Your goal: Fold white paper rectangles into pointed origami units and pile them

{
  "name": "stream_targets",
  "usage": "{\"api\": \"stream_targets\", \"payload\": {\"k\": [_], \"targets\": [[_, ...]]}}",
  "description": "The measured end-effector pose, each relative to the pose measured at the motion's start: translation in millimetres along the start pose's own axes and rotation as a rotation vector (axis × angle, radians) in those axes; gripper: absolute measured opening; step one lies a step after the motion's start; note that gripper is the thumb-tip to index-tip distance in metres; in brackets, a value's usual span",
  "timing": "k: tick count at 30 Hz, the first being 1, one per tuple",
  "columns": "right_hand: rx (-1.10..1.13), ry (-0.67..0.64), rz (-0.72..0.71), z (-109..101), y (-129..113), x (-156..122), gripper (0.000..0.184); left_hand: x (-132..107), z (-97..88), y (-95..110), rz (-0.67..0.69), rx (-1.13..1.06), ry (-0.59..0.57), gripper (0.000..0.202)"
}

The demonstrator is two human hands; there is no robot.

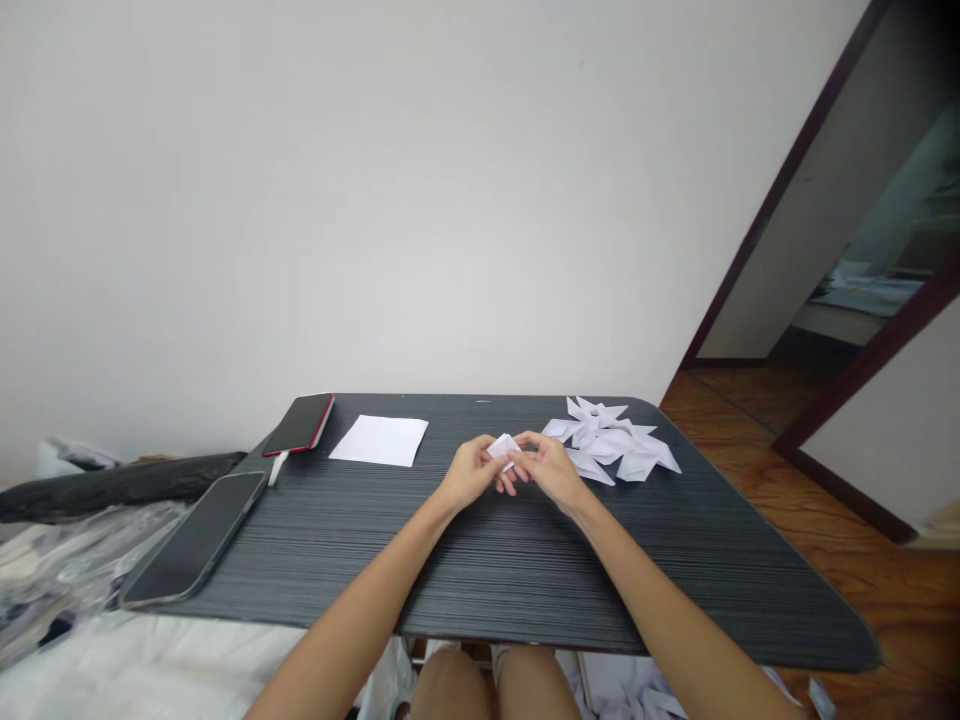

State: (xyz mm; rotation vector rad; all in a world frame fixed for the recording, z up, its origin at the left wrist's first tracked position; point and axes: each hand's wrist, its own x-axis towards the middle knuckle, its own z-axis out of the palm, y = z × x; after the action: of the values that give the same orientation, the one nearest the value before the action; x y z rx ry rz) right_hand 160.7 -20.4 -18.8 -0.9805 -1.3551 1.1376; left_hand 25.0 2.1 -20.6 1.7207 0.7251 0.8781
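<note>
A small folded piece of white paper [504, 446] is held between both hands over the middle of the table. My left hand [472, 474] pinches its left side, with the thumb on top. On the other side, my right hand [549, 468] grips the lower right edge between thumb and fingers. The fingertips of the two hands nearly meet under the paper, so part of it is hidden. To the left lies a flat stack of white paper squares [380, 440]. Right of my right hand rests a pile of pointed folded white paper pieces [609, 438].
A phone with a red edge [300, 423] lies at the table's back left, a white cable at its end. Nearer the front-left edge is a larger dark phone [196, 538]. The black table [735, 590] stands against a white wall; plastic-wrapped items [97, 555] crowd its left side.
</note>
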Motion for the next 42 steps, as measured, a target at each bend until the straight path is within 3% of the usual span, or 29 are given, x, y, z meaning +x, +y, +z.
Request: {"api": "stream_targets", "payload": {"k": [5, 10, 14, 18, 26, 30, 35, 42], "targets": [[-0.203, 0.065, -0.040, -1, 3, 1, 0.024, -5, -2.2, 0, 0.162, 0.501, 0.149, 0.021], [-0.494, 0.134, -0.253, 2, 2, -2, 0.021, -8, 2.0, 3, 0.265, 0.832, 0.143, 0.019], [-0.509, 0.137, -0.312, 3, 1, -3, 0.021, -9, 4.0, 6, 0.259, 0.814, 0.123, 0.032], [-0.383, 0.089, -0.259, 2, -2, -2, 0.021, -11, 3.4, 10, 0.243, 0.726, 0.096, 0.039], [-0.145, -0.156, -0.063, -10, -12, 0, 0.022, -12, 0.8, 15, 0.224, 0.658, 0.076, 0.032], [-0.120, -0.186, -0.076, -14, -11, 0, 0.022, -11, -1.3, 14, 0.217, 0.631, 0.119, 0.029], [-0.147, -0.258, -0.099, -14, -13, -3, 0.020, -12, -3.8, 18, 0.197, 0.560, 0.055, 0.025], [-0.160, -0.314, -0.073, -12, -15, -5, 0.019, -12, -6.1, 25, 0.194, 0.622, 0.040, 0.020]]}}
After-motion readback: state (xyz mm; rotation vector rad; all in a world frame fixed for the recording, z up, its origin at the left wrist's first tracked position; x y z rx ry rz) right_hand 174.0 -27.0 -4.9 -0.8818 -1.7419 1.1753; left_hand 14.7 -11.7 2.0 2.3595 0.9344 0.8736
